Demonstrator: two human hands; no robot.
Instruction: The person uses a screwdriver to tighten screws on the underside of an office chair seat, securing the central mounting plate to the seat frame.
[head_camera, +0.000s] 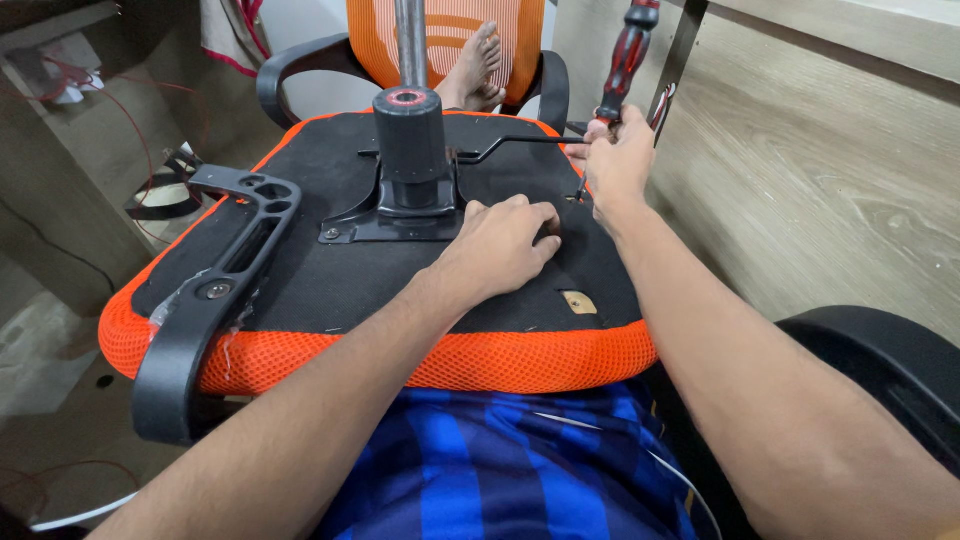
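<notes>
Screwdriver (627, 55) | stands upright at right edge of overturned chair seat (300, 270) on your lap | right hand (617, 160) fingers pinching its shaft; keep it straight | left hand (500, 245) fingers pressed together, flat on seat; press firmly.

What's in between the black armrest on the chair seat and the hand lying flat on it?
In the head view, the black metal plate with its upright post sits between the armrest and the left hand, on the black seat underside.
</notes>
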